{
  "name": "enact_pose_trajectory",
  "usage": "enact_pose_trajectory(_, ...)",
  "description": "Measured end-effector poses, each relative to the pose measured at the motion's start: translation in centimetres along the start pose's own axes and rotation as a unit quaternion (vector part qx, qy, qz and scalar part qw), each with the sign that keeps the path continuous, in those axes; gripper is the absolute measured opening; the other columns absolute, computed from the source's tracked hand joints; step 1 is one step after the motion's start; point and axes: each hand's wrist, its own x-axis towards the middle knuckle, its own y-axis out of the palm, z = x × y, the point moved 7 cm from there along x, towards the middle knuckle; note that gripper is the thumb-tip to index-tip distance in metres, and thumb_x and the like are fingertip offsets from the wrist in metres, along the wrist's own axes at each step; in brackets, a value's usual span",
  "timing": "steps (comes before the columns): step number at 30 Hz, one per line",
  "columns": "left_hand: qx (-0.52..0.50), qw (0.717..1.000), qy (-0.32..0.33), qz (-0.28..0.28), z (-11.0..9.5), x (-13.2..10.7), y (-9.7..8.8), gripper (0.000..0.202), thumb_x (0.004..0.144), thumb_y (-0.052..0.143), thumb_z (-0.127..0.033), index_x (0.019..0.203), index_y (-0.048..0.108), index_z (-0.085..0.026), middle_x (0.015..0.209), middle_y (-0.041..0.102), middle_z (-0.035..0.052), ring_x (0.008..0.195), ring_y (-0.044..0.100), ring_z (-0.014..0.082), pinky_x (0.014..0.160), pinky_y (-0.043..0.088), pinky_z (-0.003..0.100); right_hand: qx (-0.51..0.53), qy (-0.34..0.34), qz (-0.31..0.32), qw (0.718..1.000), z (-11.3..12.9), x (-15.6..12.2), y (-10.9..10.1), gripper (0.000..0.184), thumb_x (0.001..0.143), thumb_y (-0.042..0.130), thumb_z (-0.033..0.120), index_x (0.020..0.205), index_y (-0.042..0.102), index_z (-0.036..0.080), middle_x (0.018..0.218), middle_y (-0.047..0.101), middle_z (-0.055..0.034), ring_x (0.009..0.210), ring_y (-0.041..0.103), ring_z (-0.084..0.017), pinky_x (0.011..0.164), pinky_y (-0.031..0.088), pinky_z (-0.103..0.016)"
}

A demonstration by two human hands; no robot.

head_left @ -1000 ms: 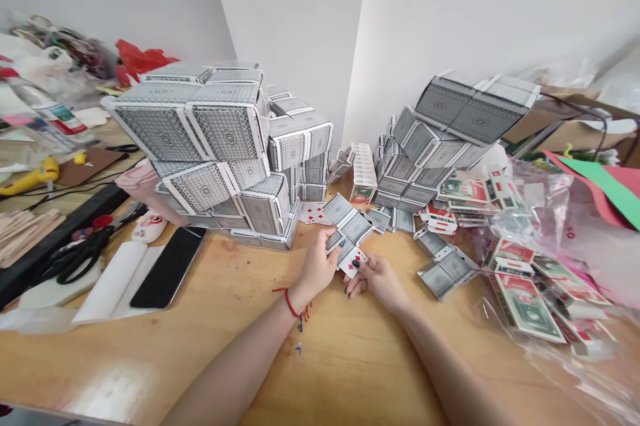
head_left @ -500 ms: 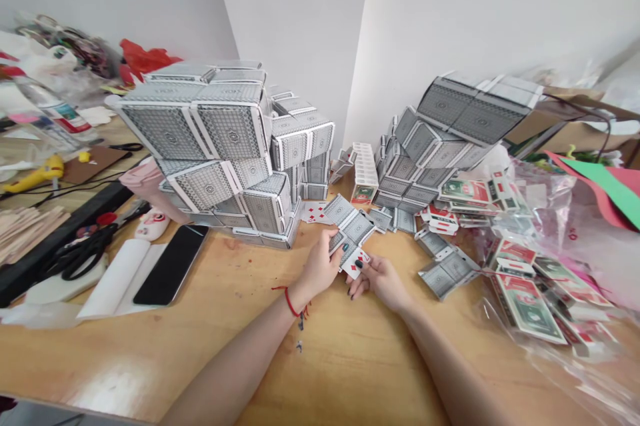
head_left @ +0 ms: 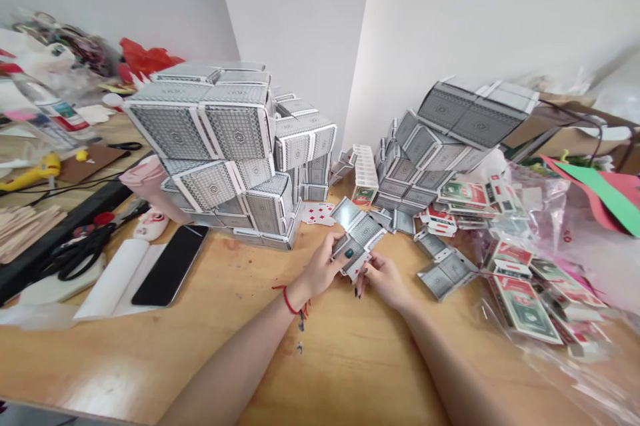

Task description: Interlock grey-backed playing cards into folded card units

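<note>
A piece of joined playing cards (head_left: 364, 231) with grey patterned backs is held over the wooden table. My left hand (head_left: 319, 269) grips it from the left, with the thumb laid across the backs. My right hand (head_left: 384, 281) pinches the lower end, where a white face with a red diamond shows. Part of that lower card is hidden by the fingers. Just behind the piece, several diamond cards (head_left: 319, 214) lie face up on the table. To the right of my right hand is another folded card piece (head_left: 447, 269).
Stacked card blocks form a tall structure on the left (head_left: 213, 139) and another on the right (head_left: 435, 139). A phone (head_left: 170, 266), black scissors (head_left: 83, 253) and a yellow glue gun (head_left: 35, 173) lie left. Card boxes (head_left: 525, 306) and clear plastic wrap crowd the right.
The card piece has shifted slightly right and tilted, so its top now catches light. Less of the diamond face shows at its lower end. Both hands keep hold.
</note>
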Motion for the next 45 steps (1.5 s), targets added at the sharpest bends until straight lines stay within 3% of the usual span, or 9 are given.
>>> enact_pose_trajectory(4, -0.01, 0.999, 0.004, 0.032, -0.6, -0.3, 0.7, 0.067, 0.061, 0.07, -0.029, 0.115, 0.032, -0.015, 0.108, 0.051, 0.0112, 0.093, 0.053, 0.0199, 0.078, 0.042, 0.031, -0.022, -0.009, -0.042, 0.999, 0.2, -0.1, -0.4, 0.038, 0.069, 0.056, 0.053, 0.075, 0.046, 0.017, 0.053, 0.06, 0.0015, 0.037, 0.056, -0.013, 0.036, 0.044, -0.022)
enact_pose_trajectory(6, 0.007, 1.0, 0.011, 0.028, -0.8, -0.4, 0.9, 0.072, 0.058, 0.072, -0.025, 0.116, 0.031, -0.015, 0.109, 0.051, 0.012, 0.095, 0.052, 0.0208, 0.08, 0.042, 0.032, -0.037, -0.007, -0.061, 0.997, 0.3, -0.2, -0.5, 0.038, 0.069, 0.056, 0.054, 0.076, 0.047, 0.017, 0.052, 0.059, 0.0019, 0.037, 0.054, -0.012, 0.035, 0.044, -0.023)
enact_pose_trajectory(15, 0.069, 0.998, 0.001, 0.001, -0.9, -0.4, 0.8, 0.063, 0.063, 0.063, -0.016, 0.117, 0.031, -0.016, 0.101, 0.053, 0.008, 0.085, 0.054, 0.017, 0.074, 0.044, 0.03, -0.065, -0.009, -0.073, 0.995, 0.2, -0.2, -0.4, 0.036, 0.072, 0.053, 0.053, 0.072, 0.048, 0.017, 0.042, 0.055, 0.0031, 0.034, 0.053, -0.012, 0.035, 0.042, -0.022)
enact_pose_trajectory(24, 0.033, 0.999, -0.006, 0.013, -0.5, -0.2, 0.6, 0.06, 0.061, 0.062, -0.008, 0.114, 0.034, -0.016, 0.105, 0.053, 0.0078, 0.091, 0.054, 0.018, 0.077, 0.043, 0.03, -0.047, -0.013, -0.026, 0.998, 0.9, 0.1, -2.0, 0.028, 0.063, 0.067, 0.04, 0.071, 0.058, 0.014, 0.063, 0.064, -0.0018, 0.054, 0.061, -0.015, 0.057, 0.05, -0.028)
enact_pose_trajectory(36, 0.13, 0.99, -0.011, -0.048, -0.1, -0.1, 0.4, 0.053, 0.062, 0.064, -0.017, 0.108, 0.037, -0.018, 0.092, 0.056, 0.0037, 0.081, 0.055, 0.0166, 0.07, 0.043, 0.028, -0.094, 0.01, -0.111, 0.989, -0.2, 0.4, -2.5, 0.034, 0.063, 0.065, 0.048, 0.063, 0.054, 0.016, 0.05, 0.06, -0.0004, 0.044, 0.057, -0.013, 0.046, 0.048, -0.025)
enact_pose_trajectory(41, 0.157, 0.986, -0.026, -0.043, 0.3, -0.1, 0.3, 0.049, 0.065, 0.062, -0.022, 0.107, 0.038, -0.018, 0.082, 0.056, 0.0005, 0.068, 0.053, 0.0133, 0.061, 0.041, 0.024, -0.107, 0.014, -0.118, 0.987, -0.4, 0.5, -2.4, 0.037, 0.065, 0.06, 0.052, 0.066, 0.054, 0.016, 0.051, 0.061, -0.0002, 0.043, 0.057, -0.013, 0.046, 0.048, -0.024)
enact_pose_trajectory(45, 0.175, 0.983, -0.027, -0.043, 0.4, -0.1, 0.1, 0.045, 0.067, 0.061, -0.025, 0.106, 0.039, -0.019, 0.082, 0.057, 0.0006, 0.07, 0.054, 0.0145, 0.06, 0.04, 0.024, -0.126, 0.015, -0.136, 0.983, -0.5, 0.4, -2.4, 0.037, 0.066, 0.058, 0.053, 0.062, 0.051, 0.017, 0.048, 0.06, -0.0001, 0.042, 0.056, -0.013, 0.044, 0.047, -0.024)
